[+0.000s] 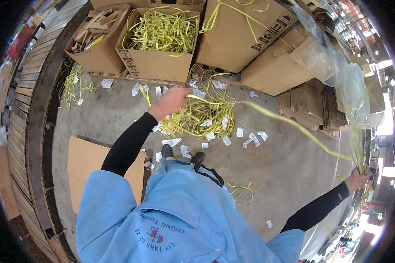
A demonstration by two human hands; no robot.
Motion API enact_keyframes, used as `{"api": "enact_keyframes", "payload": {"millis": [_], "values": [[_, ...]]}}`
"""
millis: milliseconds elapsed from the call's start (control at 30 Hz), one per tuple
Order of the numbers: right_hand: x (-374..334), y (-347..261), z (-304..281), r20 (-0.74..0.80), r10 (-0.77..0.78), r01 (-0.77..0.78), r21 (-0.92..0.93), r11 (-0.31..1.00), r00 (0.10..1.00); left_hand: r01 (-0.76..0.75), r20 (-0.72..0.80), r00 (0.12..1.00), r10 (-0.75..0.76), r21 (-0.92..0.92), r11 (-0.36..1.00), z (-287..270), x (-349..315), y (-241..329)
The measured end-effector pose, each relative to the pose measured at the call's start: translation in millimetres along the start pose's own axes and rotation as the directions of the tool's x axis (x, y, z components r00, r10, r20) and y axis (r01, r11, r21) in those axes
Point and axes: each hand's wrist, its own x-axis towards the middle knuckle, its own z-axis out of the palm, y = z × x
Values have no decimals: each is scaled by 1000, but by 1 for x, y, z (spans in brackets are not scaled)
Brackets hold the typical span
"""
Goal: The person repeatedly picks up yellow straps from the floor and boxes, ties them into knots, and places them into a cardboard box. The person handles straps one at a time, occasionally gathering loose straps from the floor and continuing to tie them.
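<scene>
A yellow packing strap point(289, 122) stretches across in front of me between my two hands. My left hand point(173, 104) is closed around one end of it, above a tangled heap of yellow straps point(215, 116) on the floor. Far out to the right, my right hand point(359, 179) grips a bunch of yellow straps point(356, 147), some rising above the fist and some trailing below. White paper scraps point(254, 139) lie in and around the heap, close to my shoes point(167, 151).
An open carton point(156, 68) full of yellow straps stands ahead, beside a box of cardboard scraps point(92, 61). Large cartons point(237, 39) and stacked flat cardboard point(305, 103) line the right. A cardboard sheet point(85, 164) lies on the left floor, near a slatted track point(28, 101).
</scene>
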Motion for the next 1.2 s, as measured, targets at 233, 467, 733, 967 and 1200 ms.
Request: {"api": "enact_keyframes", "payload": {"millis": [233, 467, 733, 967, 1200], "values": [[-187, -336, 46, 667, -440, -690, 711, 134, 602, -255, 81, 962, 260, -64, 965, -42, 48, 161], [-230, -459, 40, 583, -705, -219, 810, 544, 405, -269, 55, 955, 290, -242, 932, -88, 53, 179], [-237, -484, 42, 600, -721, -417, 787, 455, 347, -144, -31, 990, 141, -227, 963, -92, 50, 170], [-232, -465, 53, 649, -685, -566, 718, 406, 332, -305, -266, 941, 210, -396, 866, -81, 46, 154], [-82, -339, 9, 559, -331, -645, 588, -488, 760, -47, -147, 988, 49, 15, 999, 43, -3, 25]]}}
